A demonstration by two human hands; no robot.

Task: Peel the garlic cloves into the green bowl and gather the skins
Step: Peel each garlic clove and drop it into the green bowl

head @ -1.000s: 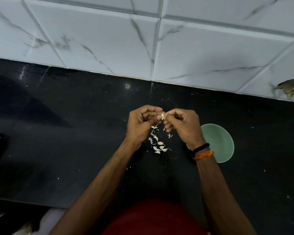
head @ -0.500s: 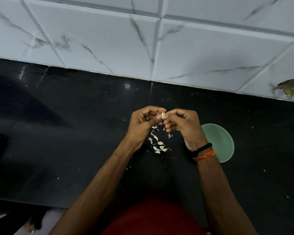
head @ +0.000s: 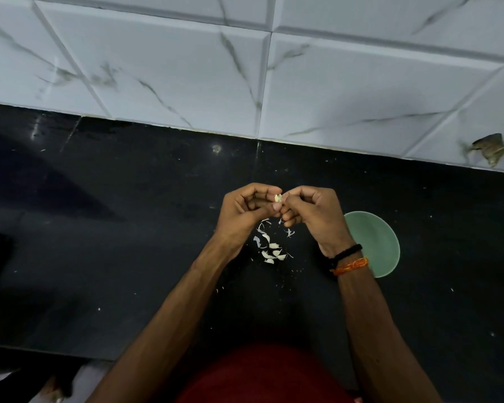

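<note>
Garlic clove (head: 278, 198) sits pinched between our fingertips above the black counter (head: 128, 228): our left hand (head: 245, 212) grips its left side, our right hand (head: 313, 212) its right. Below the clove lie loose skins (head: 269, 247); right of it, the green bowl (head: 374, 242).

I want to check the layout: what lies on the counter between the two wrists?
In the head view, a small pile of garlic skins lies on the black counter there.
</note>
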